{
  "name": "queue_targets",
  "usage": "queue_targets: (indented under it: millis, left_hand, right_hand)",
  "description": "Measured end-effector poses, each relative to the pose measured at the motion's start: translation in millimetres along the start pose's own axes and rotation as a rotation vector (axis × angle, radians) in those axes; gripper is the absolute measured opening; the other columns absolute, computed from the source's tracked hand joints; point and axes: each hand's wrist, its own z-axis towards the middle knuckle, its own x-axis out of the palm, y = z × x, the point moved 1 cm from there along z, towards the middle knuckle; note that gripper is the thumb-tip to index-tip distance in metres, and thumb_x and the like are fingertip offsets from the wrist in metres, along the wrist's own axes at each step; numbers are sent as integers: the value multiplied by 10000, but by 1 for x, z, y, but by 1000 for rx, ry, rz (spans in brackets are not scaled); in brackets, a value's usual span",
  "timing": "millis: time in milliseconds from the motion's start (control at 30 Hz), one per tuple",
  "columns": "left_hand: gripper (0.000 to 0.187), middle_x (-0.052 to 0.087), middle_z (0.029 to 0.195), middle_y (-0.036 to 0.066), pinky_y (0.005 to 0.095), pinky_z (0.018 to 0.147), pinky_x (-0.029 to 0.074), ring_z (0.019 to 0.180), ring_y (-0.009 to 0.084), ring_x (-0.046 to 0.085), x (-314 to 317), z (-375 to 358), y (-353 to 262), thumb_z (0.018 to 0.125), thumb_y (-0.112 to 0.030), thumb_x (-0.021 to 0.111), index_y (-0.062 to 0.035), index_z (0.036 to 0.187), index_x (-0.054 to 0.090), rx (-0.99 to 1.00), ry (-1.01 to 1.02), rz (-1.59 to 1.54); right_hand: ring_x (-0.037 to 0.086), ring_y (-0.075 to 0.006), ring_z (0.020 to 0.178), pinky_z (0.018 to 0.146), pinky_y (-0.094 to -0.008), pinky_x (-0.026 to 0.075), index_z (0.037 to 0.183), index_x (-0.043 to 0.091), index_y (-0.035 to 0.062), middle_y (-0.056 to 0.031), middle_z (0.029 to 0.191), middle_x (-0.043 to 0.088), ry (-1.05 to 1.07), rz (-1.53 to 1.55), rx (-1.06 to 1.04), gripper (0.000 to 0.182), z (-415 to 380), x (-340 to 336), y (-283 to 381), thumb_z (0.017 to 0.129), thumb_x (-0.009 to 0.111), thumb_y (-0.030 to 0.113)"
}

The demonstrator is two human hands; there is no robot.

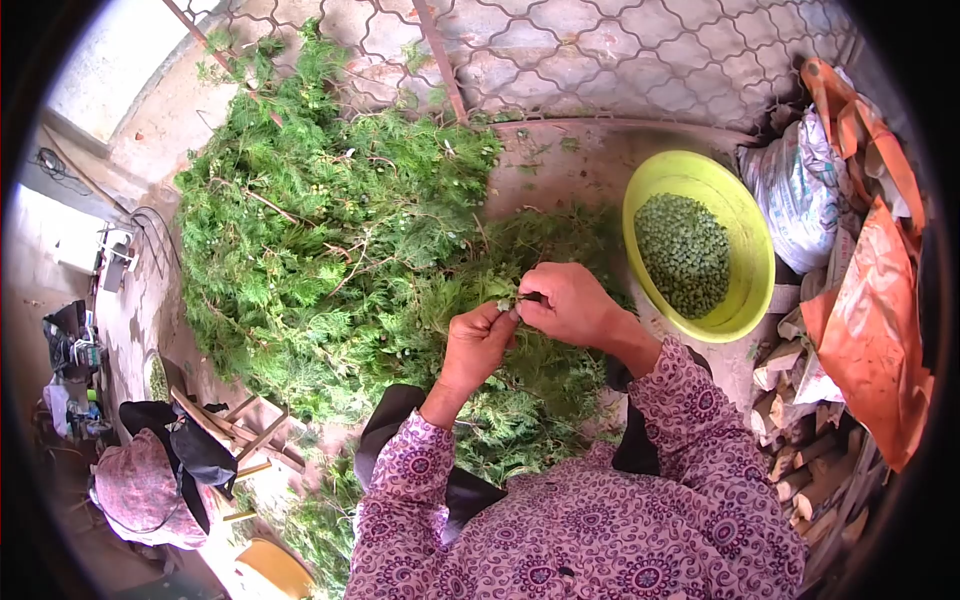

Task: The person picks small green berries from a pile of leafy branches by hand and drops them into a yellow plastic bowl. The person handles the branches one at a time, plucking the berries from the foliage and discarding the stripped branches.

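My left hand (474, 350) and my right hand (572, 308) meet fingertip to fingertip above the pile of cut greenery. Between them is a small green sprig (507, 304), which the left thumb and fingers pinch. The right fingers are closed at the same spot; a small dark patch shows by them, but what they grip is too small to make out. Below and beyond both hands spreads a heap of feathery evergreen branches (330, 230) with thin brown stems. Right of my right hand stands a yellow-green basin (752, 275), partly filled with small round green cones (684, 250).
A wire mesh fence (620, 60) runs along the back. White sacks (797, 190), an orange sheet (872, 340) and stacked firewood (820, 470) line the right side. At lower left are a wooden stool (225, 430), a pink patterned hat (150, 490) and a yellow container (275, 570).
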Motion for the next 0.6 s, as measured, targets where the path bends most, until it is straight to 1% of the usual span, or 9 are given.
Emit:
queue_targets:
  millis: [133,267,333,367,400,433,467,533,600]
  left_hand:
    - [113,514,579,-37,182,444,341,500,19,442,0,0,0,864,-91,522,-41,805,604,31,9,-51]
    - [97,515,586,-38,181,450,344,510,17,447,-2,0,7,853,-67,525,-41,802,604,12,37,-40]
    - [88,517,590,-39,180,456,351,522,15,453,-3,0,5,840,-47,531,-37,779,594,27,78,33]
    - [88,517,590,-39,180,456,351,522,15,453,-3,0,7,840,-47,531,-37,779,594,27,78,34]
    - [101,468,571,-39,199,451,335,526,20,399,-3,2,9,822,-57,558,-31,727,541,51,73,99]
    - [168,419,552,-40,218,447,319,530,26,346,-3,2,11,805,-66,585,-26,674,487,75,69,165]
    - [168,419,552,-40,218,447,319,530,26,346,-2,3,13,805,-66,585,-26,674,487,75,68,165]
    - [226,392,545,-30,233,443,307,533,34,318,2,2,15,781,-76,615,-27,644,442,6,73,101]
    - [208,400,551,-38,226,443,310,533,30,329,3,2,16,788,-78,614,-27,652,465,4,68,92]
  right_hand:
    - [528,-233,554,496,-324,394,724,558,21,-110,625,517,87,65,34,233,1,-10,7,664,653,225]
    - [530,-214,548,490,-311,394,723,564,21,-102,620,521,89,41,5,222,-1,-9,1,654,649,214]
    - [560,-326,637,557,-391,431,741,571,26,-153,671,564,183,126,81,239,1,-12,2,651,612,244]
    - [560,-326,637,557,-391,431,741,571,26,-153,671,564,183,126,81,239,1,-14,4,651,612,244]
    - [562,-326,633,561,-393,435,759,569,29,-152,671,566,197,129,156,229,1,-17,5,655,605,229]
    - [564,-326,630,566,-395,438,778,567,32,-151,671,568,211,133,232,221,0,-18,6,658,597,215]
    - [564,-326,630,566,-395,438,778,567,32,-151,671,568,211,133,232,221,-1,-16,4,658,597,215]
    - [517,-203,500,492,-311,405,787,543,21,-119,589,512,151,9,152,166,-4,-11,1,678,593,135]
    - [516,-187,502,493,-308,407,810,538,18,-117,587,513,122,20,137,172,-5,-8,0,690,587,131]
